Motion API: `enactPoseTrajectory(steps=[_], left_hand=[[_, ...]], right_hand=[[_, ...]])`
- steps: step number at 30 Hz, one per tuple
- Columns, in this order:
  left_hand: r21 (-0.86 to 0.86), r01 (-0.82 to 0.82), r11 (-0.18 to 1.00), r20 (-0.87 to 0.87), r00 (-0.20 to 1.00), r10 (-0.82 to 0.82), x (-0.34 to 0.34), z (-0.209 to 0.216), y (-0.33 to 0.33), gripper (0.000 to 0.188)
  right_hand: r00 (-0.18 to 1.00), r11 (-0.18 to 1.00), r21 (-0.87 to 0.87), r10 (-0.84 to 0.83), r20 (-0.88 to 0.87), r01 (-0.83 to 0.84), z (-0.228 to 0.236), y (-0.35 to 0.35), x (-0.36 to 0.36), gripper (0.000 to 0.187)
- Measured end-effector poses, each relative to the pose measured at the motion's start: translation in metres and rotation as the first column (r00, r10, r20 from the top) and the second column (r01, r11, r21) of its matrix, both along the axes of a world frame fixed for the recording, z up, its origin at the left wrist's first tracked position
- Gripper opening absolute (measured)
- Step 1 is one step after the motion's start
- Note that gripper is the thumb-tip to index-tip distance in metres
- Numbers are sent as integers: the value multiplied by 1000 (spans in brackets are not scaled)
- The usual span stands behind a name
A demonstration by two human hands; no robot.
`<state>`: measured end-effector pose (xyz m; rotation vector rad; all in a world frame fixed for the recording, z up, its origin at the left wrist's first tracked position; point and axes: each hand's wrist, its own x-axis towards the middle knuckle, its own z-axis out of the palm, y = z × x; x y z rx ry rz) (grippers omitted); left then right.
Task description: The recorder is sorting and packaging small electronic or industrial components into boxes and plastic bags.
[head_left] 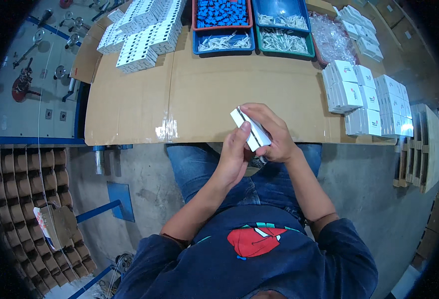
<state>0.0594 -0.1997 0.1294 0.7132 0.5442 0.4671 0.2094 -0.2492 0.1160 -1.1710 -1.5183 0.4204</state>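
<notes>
A small white box (253,130) with a dark line along its side is held between both hands, tilted, just over the table's near edge. My left hand (233,157) grips it from the left, thumb pressed along its side. My right hand (273,133) wraps round its far and right sides, fingers bent over the top end. The underside of the box and some fingertips are hidden.
Cardboard covers the table (204,99). Stacked white boxes stand far left (144,37) and right (364,102). At the back are a red tray (194,22) of blue parts, blue (196,45) and green (284,54) trays of white pieces, and clear plastic pieces (331,37).
</notes>
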Motion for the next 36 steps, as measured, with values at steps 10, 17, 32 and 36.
enactPoseTrajectory(steps=[10, 17, 32, 36], left_hand=[[-45, -68, 997, 17, 997, 69, 3, 0, -6, 42], [-60, -51, 997, -14, 999, 50, 3, -2, -4, 41], [509, -116, 853, 55, 993, 102, -3, -14, 10, 109], [318, -21, 948, 91, 996, -8, -8, -10, 17, 96]], right_hand=[[995, 998, 59, -33, -99, 39, -3, -3, -9, 87], [992, 999, 20, -31, -125, 34, -8, -2, -8, 94], [834, 915, -316, 38, -551, -250, 9, -12, -1, 92], [887, 939, -294, 25, -461, -180, 7, -13, -1, 80]])
